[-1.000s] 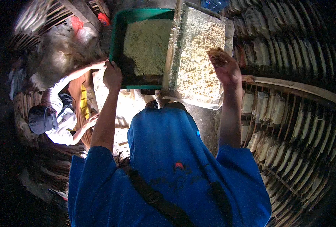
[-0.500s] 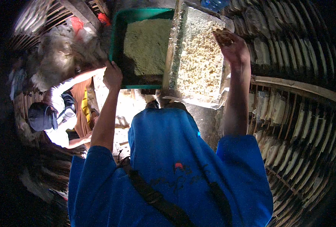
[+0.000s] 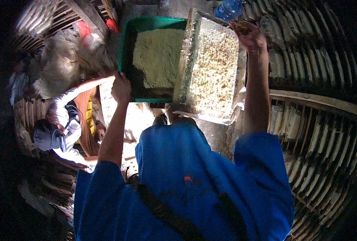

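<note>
Right hand (image 3: 249, 37), hold unclear, shifts to tray's (image 3: 182, 68) one o'clock, baring crumbs (image 3: 214, 68); left hand (image 3: 122, 87) grips green tub (image 3: 124, 46) at eight.

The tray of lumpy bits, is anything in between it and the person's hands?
Nothing visible blocks the right hand, which is by the tray's upper right corner. The green tub, with pale powder inside, lies between the left hand and the tray.

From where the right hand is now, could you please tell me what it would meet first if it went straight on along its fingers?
The right hand points forward and left, so probably the far right corner of the shallow tray comes first, though the hand's height above it is unclear.
</note>
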`<state>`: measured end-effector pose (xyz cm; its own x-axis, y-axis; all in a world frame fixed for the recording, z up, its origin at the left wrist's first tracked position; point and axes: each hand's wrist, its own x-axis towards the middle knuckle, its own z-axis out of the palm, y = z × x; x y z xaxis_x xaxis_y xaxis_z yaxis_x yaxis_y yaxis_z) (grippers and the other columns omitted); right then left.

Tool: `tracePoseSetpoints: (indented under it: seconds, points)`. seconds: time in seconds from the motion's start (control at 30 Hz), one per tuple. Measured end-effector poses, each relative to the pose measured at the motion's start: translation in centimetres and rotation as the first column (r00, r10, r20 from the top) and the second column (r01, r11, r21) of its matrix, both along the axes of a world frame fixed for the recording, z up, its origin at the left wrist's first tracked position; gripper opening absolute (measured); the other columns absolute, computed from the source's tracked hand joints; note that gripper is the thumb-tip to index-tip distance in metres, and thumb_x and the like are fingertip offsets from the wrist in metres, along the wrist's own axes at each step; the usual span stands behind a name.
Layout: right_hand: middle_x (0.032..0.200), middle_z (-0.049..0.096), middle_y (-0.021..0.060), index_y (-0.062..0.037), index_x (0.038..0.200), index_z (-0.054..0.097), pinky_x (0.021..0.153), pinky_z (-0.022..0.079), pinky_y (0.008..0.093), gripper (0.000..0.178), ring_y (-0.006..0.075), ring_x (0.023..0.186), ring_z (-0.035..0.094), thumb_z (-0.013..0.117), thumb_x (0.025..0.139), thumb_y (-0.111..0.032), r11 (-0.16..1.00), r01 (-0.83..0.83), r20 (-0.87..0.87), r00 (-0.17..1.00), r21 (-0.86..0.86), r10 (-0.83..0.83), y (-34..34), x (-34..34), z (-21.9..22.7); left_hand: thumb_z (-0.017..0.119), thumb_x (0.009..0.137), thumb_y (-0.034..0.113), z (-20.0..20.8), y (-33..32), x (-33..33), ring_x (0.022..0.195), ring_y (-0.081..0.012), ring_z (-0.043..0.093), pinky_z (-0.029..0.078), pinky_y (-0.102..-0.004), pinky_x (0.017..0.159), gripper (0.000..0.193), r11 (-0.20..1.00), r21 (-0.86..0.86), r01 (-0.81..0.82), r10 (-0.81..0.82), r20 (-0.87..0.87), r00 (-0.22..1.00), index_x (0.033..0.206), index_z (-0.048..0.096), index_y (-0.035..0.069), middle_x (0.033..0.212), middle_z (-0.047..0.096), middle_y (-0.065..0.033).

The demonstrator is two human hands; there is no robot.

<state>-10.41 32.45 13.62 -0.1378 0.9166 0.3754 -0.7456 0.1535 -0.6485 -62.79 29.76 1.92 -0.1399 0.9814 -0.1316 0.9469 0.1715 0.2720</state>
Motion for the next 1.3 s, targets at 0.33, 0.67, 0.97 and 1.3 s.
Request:
tracePoseSetpoints:
  seconds: [0.33,0.67,0.97,1.3]
  points:
    - [0.121,0.050,0.0299,0.0149,0.118,0.044,0.103,0.040,0.0543,0.038,0.0422,0.113,0.050,0.047,0.093,-0.013,0.996,-0.094,-0.107,0.990,0.004,0.094,6.3,3.4,-3.0,0.032,0.097,0.036,0.4,0.0,0.1,0.076,-0.0409,0.064,0.049,-0.0529,0.064,0.035,0.999,-0.030,-0.025,0.026,0.036,0.999,0.115,0.042,0.008,0.084,0.065,-0.0227]
    - [0.132,0.044,0.0236,0.0103,0.122,0.043,0.106,0.038,0.0512,0.036,0.0391,0.120,0.045,0.047,0.092,-0.008,0.715,0.375,0.023,0.893,-0.590,-0.449,5.3,3.2,0.6,0.031,0.098,0.036,1.0,0.2,0.9,0.073,-0.0413,0.063,0.049,-0.0522,0.061,0.035,0.998,-0.041,-0.038,0.037,-0.020,0.999,0.113,0.043,0.007,0.082,0.064,-0.0216]
    - [0.130,0.044,0.0274,0.0096,0.123,0.044,0.103,0.043,0.0478,0.033,0.0385,0.120,0.045,0.043,0.094,-0.007,0.187,0.710,0.495,0.630,-0.679,-0.598,0.2,1.1,4.9,0.032,0.098,0.035,0.7,0.2,1.0,0.072,-0.0404,0.063,0.049,-0.0513,0.059,0.031,1.000,-0.018,-0.022,0.022,-0.005,1.000,0.105,0.043,0.008,0.080,0.064,-0.0205]
    - [0.113,0.064,0.0114,-0.0045,0.116,0.060,0.092,0.048,0.0348,0.041,0.0248,0.102,0.061,0.065,0.085,-0.030,0.837,0.518,0.960,-0.280,0.176,-0.028,4.0,0.4,1.5,0.032,0.098,0.035,1.2,0.0,0.7,0.072,-0.0404,0.063,0.048,-0.0535,0.059,0.029,0.999,-0.039,-0.038,0.038,0.003,0.999,0.106,0.042,0.009,0.081,0.064,-0.0206]
